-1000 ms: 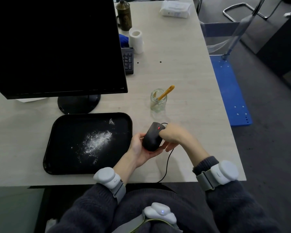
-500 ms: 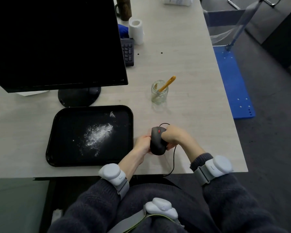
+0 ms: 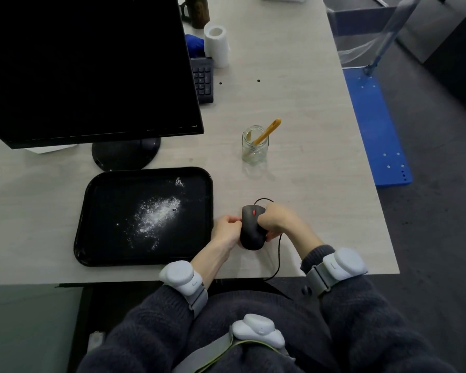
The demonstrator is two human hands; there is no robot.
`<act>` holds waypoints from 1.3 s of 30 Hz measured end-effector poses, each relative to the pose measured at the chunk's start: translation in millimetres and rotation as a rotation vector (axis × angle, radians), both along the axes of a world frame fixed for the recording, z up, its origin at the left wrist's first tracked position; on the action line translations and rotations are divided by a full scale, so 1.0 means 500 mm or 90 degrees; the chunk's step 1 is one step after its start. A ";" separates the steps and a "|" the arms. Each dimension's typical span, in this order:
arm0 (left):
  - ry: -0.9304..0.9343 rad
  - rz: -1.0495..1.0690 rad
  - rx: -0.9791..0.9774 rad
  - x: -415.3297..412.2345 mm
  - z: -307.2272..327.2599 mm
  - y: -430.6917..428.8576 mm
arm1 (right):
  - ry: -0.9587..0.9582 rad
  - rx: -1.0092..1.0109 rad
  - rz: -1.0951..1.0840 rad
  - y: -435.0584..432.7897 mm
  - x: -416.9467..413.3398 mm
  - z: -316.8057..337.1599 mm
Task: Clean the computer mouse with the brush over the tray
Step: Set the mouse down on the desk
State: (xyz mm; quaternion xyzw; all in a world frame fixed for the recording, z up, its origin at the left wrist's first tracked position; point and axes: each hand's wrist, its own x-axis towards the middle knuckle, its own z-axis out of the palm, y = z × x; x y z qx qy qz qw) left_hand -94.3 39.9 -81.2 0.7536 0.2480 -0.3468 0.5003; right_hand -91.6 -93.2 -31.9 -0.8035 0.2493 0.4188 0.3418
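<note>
Two hands meet on the mouse (image 3: 250, 229), which sits on the desk (image 3: 293, 103) just right of the tray (image 3: 92, 211), close to the near edge. The right hand (image 3: 276, 220) has its grip pressed onto the mouse's right side, fingers curled over the top near the red scroll wheel and the thumb lower down on the flank. The left hand (image 3: 226, 230) lies against the mouse's left side, its grip loosely curled with fingertips touching the shell; whether it squeezes or merely rests there cannot be told. The mouse lies flat with its wheel end pointing away from the person, and its cable (image 3: 279, 254) loops out from the far end, passes behind the right hand, then runs down off the desk edge.

The tray is black and flat on the desk, with a patch of white powder (image 3: 156, 214) spread across its middle (plus a small fleck near the far right corner). The brush (image 3: 267, 131) stands tilted in a glass jar (image 3: 254, 146), its yellow handle leaning right, well apart from the hands and farther back on the desk. A dark monitor (image 3: 86, 65) stands behind the tray, its round base almost touching the tray's far rim. Beyond it are part of a keyboard (image 3: 203, 79) and a white roll (image 3: 217, 45).
</note>
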 end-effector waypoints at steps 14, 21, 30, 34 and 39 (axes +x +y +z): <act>-0.015 -0.007 0.022 0.003 -0.011 -0.007 | -0.028 -0.051 0.045 -0.004 0.006 -0.018; -0.015 -0.004 0.023 0.005 -0.017 -0.007 | -0.036 -0.071 0.064 -0.005 0.009 -0.019; -0.010 -0.011 0.027 0.006 -0.019 -0.008 | -0.046 -0.093 0.089 -0.006 0.014 -0.019; -0.006 -0.008 0.025 0.007 -0.020 -0.010 | -0.046 -0.106 0.101 -0.005 0.014 -0.020; -0.001 -0.010 0.025 0.008 -0.022 -0.010 | -0.055 -0.109 0.096 -0.004 0.015 -0.023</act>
